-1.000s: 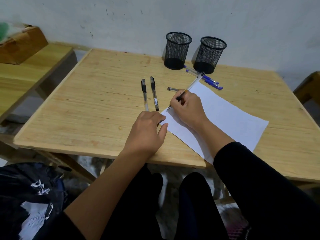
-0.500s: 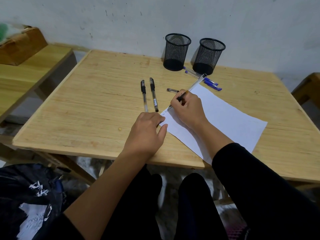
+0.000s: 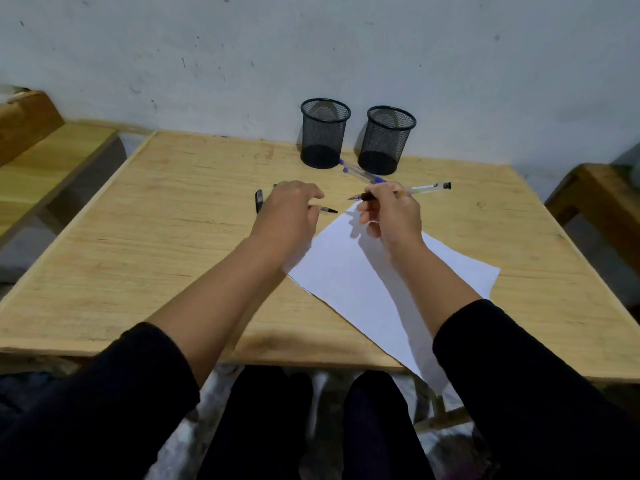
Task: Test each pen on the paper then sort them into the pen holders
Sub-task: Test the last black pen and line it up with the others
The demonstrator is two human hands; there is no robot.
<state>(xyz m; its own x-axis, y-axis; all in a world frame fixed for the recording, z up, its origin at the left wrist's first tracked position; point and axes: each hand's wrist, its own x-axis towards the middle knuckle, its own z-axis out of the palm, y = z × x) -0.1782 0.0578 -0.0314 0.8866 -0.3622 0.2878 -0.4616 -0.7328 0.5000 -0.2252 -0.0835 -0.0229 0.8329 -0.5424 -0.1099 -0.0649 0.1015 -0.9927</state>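
My right hand (image 3: 391, 216) grips an uncapped clear pen with black ink (image 3: 420, 189), held level above the far corner of the white paper (image 3: 363, 282), tip pointing left. My left hand (image 3: 285, 213) hovers just left of it and pinches the end of the small pen cap (image 3: 327, 210). A black pen (image 3: 258, 201) on the table peeks out from behind my left hand, and the rest of it is hidden. Two blue pens (image 3: 360, 173) lie between two black mesh pen holders (image 3: 325, 133) (image 3: 386, 140), which look empty.
The wooden table (image 3: 156, 237) stands against a grey wall. A lower wooden bench (image 3: 45, 161) with a cardboard box (image 3: 24, 119) sits to the left. Another wooden piece (image 3: 595, 192) stands at the right. The paper overhangs the table's near edge.
My right hand lifted the pen off the paper and turned it level. My left hand left the paper's corner and moved forward to the cap.
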